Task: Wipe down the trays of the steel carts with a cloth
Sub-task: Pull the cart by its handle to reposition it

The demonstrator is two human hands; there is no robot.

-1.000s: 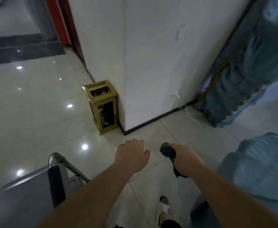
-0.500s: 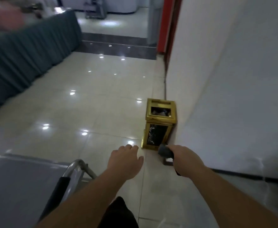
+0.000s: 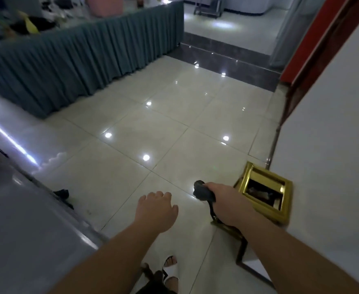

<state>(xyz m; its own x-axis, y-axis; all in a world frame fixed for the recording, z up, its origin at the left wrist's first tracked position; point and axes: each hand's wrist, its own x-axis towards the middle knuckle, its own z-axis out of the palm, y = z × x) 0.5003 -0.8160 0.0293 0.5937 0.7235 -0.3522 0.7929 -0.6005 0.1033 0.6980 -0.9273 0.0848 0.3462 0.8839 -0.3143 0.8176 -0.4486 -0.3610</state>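
My right hand (image 3: 227, 203) grips a dark wad, which I take for the cloth (image 3: 203, 191), fingers curled round it with a strap-like tail hanging below. It is held up in the air, well right of the cart (image 3: 25, 230), touching no steel. My left hand (image 3: 156, 211) hangs loose between cart and cloth, fingers relaxed and holding nothing.

A second ago I faced the white wall corner, with the cart's handle just left of my left hand; now my view has swung left, and the cart's flat grey top fills the lower left, its edge running diagonally just left of my left hand. I judge wiping has not begun here; I am only turning toward the tray.

Right of the cart lies open tiled floor (image 3: 153, 128). Beyond the cart stands a skirted table (image 3: 78, 60). Far right of it, the gold bin (image 3: 265, 194) sits against the wall (image 3: 333, 145), just behind my right hand.
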